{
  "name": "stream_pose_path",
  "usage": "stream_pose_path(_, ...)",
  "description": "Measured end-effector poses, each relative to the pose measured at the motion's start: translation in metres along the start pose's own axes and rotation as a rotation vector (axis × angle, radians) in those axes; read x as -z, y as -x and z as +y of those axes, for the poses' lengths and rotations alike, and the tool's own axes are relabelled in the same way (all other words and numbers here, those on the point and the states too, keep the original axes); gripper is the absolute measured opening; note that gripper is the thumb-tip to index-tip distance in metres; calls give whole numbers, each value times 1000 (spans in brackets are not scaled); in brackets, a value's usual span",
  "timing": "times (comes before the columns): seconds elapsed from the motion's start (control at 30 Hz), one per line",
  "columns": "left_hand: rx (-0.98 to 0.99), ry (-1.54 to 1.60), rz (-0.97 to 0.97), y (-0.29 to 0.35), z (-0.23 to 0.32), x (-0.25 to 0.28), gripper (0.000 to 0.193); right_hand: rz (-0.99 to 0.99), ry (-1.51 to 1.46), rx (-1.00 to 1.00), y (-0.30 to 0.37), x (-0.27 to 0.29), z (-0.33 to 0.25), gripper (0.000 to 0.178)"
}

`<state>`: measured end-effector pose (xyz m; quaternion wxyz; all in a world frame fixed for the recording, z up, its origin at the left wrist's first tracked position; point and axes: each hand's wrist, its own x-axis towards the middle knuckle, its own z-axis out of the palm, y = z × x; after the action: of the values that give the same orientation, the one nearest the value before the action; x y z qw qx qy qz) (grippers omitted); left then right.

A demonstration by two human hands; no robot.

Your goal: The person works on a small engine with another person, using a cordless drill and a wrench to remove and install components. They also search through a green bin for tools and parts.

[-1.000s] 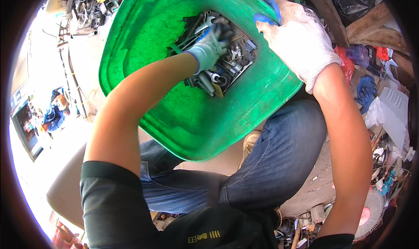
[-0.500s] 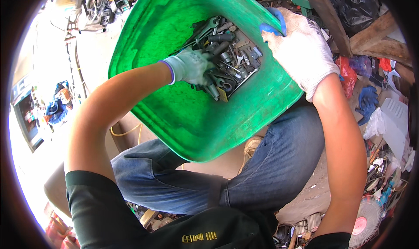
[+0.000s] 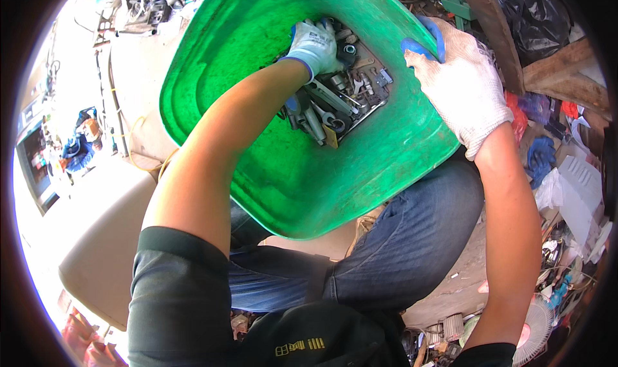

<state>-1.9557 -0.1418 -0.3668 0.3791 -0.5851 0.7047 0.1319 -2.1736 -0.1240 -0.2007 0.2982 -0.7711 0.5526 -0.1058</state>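
A green plastic bin (image 3: 290, 193) tilts toward me above my bent legs. At its bottom lies a heap of metal tools and parts, with an open-ended wrench (image 3: 331, 119), sockets (image 3: 339, 81) and a thin rod (image 3: 362, 120) among them. My left hand (image 3: 315, 47), in a white and blue glove, reaches into the far side of the heap. Its fingers curl down among dark metal pieces, and what they grip is hidden. My right hand (image 3: 460, 77), in a pale knit glove with blue fingertips, is closed on the bin's right rim.
A wooden beam (image 3: 492, 36) and a black plastic bag (image 3: 531, 19) lie at the far right. Lower right are a blue glove (image 3: 541, 158), a grey vented panel (image 3: 579, 190) and a fan (image 3: 534, 325). A rounded beige block (image 3: 106, 245) stands at left.
My left hand has moved from the near left of the heap to its far side, uncovering more tools. The right hand keeps its hold on the rim, and the bin has shifted slightly right in view.
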Motion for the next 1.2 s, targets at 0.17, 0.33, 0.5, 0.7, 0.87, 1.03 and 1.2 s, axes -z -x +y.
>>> stream_pose_path(0.17, -60, 191, -68, -4, -6, 6, 99, 135, 188, 201, -1, -4, 3, 34)
stream_pose_path(0.33, -207, -88, -60, 21, -17, 1, 88, -51, 6, -53, -2, 3, 0, 35)
stream_pose_path(0.5, -33, 131, -174, 31, 0, -3, 88, -43, 36, -48, -2, 4, -4, 37)
stream_pose_path(0.7, -126, 326, -30, 49, 16, -24, 73, -14, 95, -24, -1, 4, -6, 38)
stream_pose_path(0.87, -546, 419, 243, 85, 23, -26, 62, -24, 27, -22, 0, 6, -5, 40)
stream_pose_path(1.03, 62, 621, 369, 45, 14, -6, 62, 58, -83, -20, 2, -1, -2, 37)
stream_pose_path(1.2, 260, 568, -19, 10, 10, -22, 84, 44, -72, -1, -2, -4, 8, 35)
